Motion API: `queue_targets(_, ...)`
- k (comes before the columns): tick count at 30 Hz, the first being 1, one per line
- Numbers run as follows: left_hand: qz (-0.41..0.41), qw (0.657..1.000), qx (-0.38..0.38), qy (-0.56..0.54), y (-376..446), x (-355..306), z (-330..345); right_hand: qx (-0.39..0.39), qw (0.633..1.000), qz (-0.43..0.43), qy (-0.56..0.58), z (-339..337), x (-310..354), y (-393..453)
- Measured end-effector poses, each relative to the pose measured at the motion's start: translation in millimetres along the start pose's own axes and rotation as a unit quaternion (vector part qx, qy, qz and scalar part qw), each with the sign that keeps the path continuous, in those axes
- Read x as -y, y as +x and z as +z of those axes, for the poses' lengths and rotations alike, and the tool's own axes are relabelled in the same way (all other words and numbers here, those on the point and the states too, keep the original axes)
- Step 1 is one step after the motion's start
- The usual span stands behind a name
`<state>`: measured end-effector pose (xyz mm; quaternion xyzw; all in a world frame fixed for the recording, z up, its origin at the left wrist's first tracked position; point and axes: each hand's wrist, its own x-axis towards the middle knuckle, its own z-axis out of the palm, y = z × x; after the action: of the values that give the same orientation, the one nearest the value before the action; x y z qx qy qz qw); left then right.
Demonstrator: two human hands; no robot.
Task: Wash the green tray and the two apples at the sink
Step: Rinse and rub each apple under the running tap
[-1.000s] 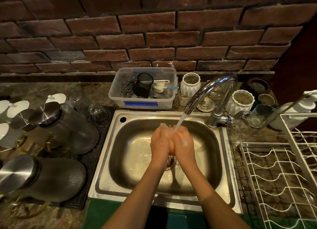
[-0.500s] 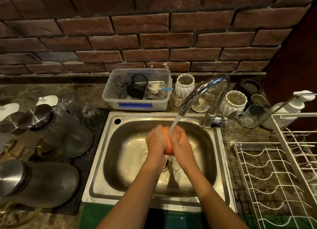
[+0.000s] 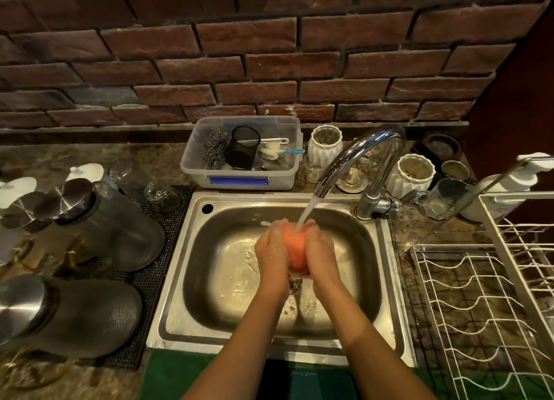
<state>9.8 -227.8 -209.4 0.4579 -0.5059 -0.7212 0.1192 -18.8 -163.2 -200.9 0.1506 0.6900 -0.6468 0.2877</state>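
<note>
An orange-red apple sits between both my hands over the middle of the steel sink. My left hand grips its left side and my right hand grips its right side, fingers curled round it. Water streams from the chrome tap onto the top of the apple. A green surface, cut off by the frame's bottom edge, lies in front of the sink; whether it is the tray is unclear. No second apple is in view.
A clear plastic tub with scourers and brushes stands behind the sink. Glass jars with metal lids lie on a black mat at the left. A white wire dish rack fills the right. White ribbed pots and a pump bottle flank the tap.
The apple has turned between my hands and more of it shows under the stream. The camera view has shifted slightly, so the sink sits a little higher in frame.
</note>
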Motion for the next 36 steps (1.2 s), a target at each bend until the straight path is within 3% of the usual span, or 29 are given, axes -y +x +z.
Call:
queue_targets(2, -0.055, 0.996, -0.041, -0.048, -1.4, -8.6, 5.8, -0.002, 0.993, -0.097, -0.074, 3.2, -8.4, -7.4)
queue_targets(4, -0.079, 0.993, -0.064, -0.064, -5.5, -14.5, 8.7, 0.009, 0.988, -0.146, -0.057, 2.8, -12.0, -7.9)
queue_targets(9, -0.074, 0.993, 0.004, -0.088, -17.1, -8.2, 6.2, 0.024, 0.957, -0.270, -0.104, 0.5, -9.8, 0.2)
queue_targets(11, 0.000, 0.998, 0.061, -0.025, -17.1, 0.2, -0.5, -0.003, 0.972, -0.220, -0.086, -2.0, 0.2, 11.6)
queue_targets(15, 0.134, 0.971, 0.165, 0.108, -12.7, 15.2, -19.2, 0.016, 0.997, 0.045, -0.061, -11.7, 28.1, 32.3)
queue_targets(19, 0.168, 0.964, 0.156, 0.132, -10.7, 11.2, -22.8, 0.061, 0.991, 0.115, -0.041, -12.3, 30.6, 32.1)
queue_targets(21, 0.159, 0.974, 0.111, 0.121, -10.0, 6.8, -18.3, 0.057, 0.994, 0.097, -0.018, -8.4, 29.4, 25.0)
queue_targets(25, 0.147, 0.988, 0.051, 0.012, -14.6, -3.8, -0.3, 0.034, 0.988, -0.143, -0.046, 4.5, 4.2, 1.2)
queue_targets(28, 0.082, 0.995, 0.039, -0.037, -14.5, -6.6, 2.7, 0.024, 0.966, -0.237, -0.105, 6.0, -6.5, -7.4)
queue_targets(33, 0.165, 0.972, 0.128, 0.108, -16.3, 2.6, -10.8, -0.019, 0.989, -0.136, -0.059, 2.5, 2.5, 1.9)
queue_targets(36, 0.174, 0.974, 0.118, 0.080, -16.7, 6.2, -11.9, -0.013, 0.985, -0.116, -0.129, 3.2, 4.8, 5.0)
